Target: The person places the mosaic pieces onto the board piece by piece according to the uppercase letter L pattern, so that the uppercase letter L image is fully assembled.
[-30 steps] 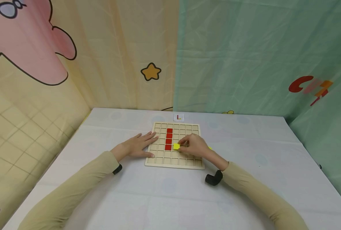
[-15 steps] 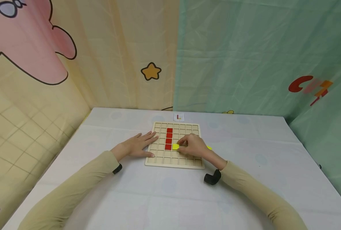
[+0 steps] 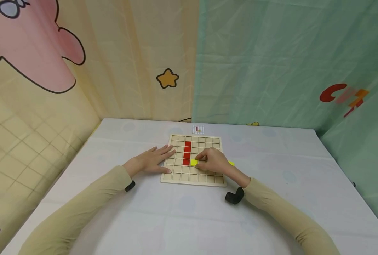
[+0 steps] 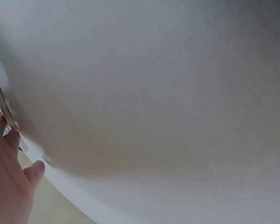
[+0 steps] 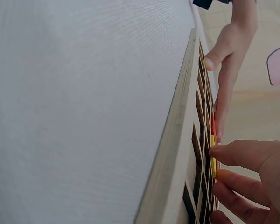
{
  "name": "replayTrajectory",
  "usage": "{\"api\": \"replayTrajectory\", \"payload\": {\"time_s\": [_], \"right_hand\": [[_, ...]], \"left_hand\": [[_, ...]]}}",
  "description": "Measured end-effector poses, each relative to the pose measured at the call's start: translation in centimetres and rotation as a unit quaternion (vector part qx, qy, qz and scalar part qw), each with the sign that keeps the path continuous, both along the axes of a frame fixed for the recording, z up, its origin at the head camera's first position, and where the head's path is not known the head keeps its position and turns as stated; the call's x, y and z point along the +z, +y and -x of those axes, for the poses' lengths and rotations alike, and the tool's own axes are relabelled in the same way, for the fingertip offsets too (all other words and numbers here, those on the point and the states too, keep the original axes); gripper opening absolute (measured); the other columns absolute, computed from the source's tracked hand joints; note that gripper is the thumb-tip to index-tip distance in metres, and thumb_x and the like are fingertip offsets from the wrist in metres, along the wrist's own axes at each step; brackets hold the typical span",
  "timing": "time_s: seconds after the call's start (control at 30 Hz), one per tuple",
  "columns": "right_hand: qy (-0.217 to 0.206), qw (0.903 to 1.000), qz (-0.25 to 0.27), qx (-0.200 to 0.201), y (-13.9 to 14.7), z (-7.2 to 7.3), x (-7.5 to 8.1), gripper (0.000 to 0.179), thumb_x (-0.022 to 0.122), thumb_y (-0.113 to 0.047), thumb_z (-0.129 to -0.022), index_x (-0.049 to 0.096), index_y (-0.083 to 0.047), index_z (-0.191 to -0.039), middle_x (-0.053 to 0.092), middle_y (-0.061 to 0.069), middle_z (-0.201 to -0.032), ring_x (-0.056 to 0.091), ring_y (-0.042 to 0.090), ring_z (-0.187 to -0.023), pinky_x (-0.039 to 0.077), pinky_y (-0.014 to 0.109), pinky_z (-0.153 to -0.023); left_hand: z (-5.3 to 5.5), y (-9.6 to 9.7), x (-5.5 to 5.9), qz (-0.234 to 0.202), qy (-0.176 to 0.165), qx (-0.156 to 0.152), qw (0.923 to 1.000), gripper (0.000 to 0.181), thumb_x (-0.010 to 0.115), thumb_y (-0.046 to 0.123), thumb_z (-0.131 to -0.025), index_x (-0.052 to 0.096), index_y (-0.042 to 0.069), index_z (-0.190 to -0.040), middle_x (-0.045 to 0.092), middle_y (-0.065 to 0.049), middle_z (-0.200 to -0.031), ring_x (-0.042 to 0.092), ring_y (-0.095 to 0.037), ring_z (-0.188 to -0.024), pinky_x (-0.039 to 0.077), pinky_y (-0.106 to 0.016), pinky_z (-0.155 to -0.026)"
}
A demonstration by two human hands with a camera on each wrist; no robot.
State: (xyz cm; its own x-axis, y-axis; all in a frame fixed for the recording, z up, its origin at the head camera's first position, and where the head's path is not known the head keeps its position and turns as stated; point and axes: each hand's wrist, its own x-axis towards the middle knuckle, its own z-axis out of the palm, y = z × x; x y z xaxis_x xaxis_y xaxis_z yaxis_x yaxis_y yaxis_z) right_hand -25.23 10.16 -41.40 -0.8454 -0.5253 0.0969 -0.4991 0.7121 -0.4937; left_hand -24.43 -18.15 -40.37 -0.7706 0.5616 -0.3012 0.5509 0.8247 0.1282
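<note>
A wooden grid board [image 3: 189, 177] lies on the table, with a column of several red squares [image 3: 187, 153] in its cells. Fingers spread, my left hand [image 3: 152, 161] rests on the board's left edge. Thumb and fingertips of my right hand [image 3: 215, 161] pinch a yellow square tile [image 3: 193, 162] at the cell just right of the lowest red square. In the right wrist view that yellow tile [image 5: 213, 156] sits low at the grid, between thumb and forefinger. Whether it is fully seated cannot be told. Part of the grid is hidden under the right hand.
Behind the board lies a small card [image 3: 198, 129] printed with a grid and a coloured pattern. Another yellow piece [image 3: 231, 163] shows partly behind the right wrist, right of the board. A white cloth covers the table [image 3: 189, 219]; printed curtains stand behind it.
The right hand has brought the yellow tile slightly left and down, from tilted above the grid to lying flat beside the lowest red square. The left hand keeps its place.
</note>
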Motion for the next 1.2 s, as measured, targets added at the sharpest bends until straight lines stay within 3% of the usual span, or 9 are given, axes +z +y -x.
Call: {"api": "replayTrajectory", "payload": {"time_s": [0.63, 0.87, 1.2], "right_hand": [[0.015, 0.9998, 0.014, 0.006, 0.3, -0.4, -0.1, 0.019, 0.076, -0.022, -0.08, 0.077, -0.014, -0.097, 0.074, -0.003, -0.093, 0.059, 0.009, -0.08, 0.048, 0.023, -0.066], [0.045, 0.9989, 0.005, -0.013, 1.2, -1.2, 0.4, 0.017, 0.074, -0.023, -0.082, 0.076, -0.017, -0.098, 0.071, -0.004, -0.09, 0.059, 0.016, -0.089, 0.051, 0.032, -0.073], [0.084, 0.9951, 0.025, -0.045, 4.1, -1.2, 1.1, 0.016, 0.074, -0.018, -0.082, 0.076, -0.013, -0.098, 0.07, -0.001, -0.085, 0.059, 0.019, -0.086, 0.05, 0.036, -0.073]], "left_hand": [[0.0, 0.0, 0.1, -0.002, 0.004, 0.0, 1.0, 0.088, 0.048, 0.066, -0.089, 0.012, 0.021, -0.156, 0.005, -0.004, -0.164, 0.006, -0.025, -0.151, 0.012, -0.055, -0.119], [-0.1, 0.1, 0.0, -0.006, 0.002, 0.002, 1.0, 0.088, 0.048, 0.066, -0.089, 0.013, 0.021, -0.156, 0.006, -0.004, -0.164, 0.007, -0.025, -0.151, 0.012, -0.055, -0.119], [-0.1, 0.0, -0.2, -0.009, 0.007, 0.004, 0.9999, 0.088, 0.048, 0.066, -0.089, 0.014, 0.02, -0.156, 0.007, -0.004, -0.164, 0.008, -0.025, -0.151, 0.012, -0.056, -0.119]]}}
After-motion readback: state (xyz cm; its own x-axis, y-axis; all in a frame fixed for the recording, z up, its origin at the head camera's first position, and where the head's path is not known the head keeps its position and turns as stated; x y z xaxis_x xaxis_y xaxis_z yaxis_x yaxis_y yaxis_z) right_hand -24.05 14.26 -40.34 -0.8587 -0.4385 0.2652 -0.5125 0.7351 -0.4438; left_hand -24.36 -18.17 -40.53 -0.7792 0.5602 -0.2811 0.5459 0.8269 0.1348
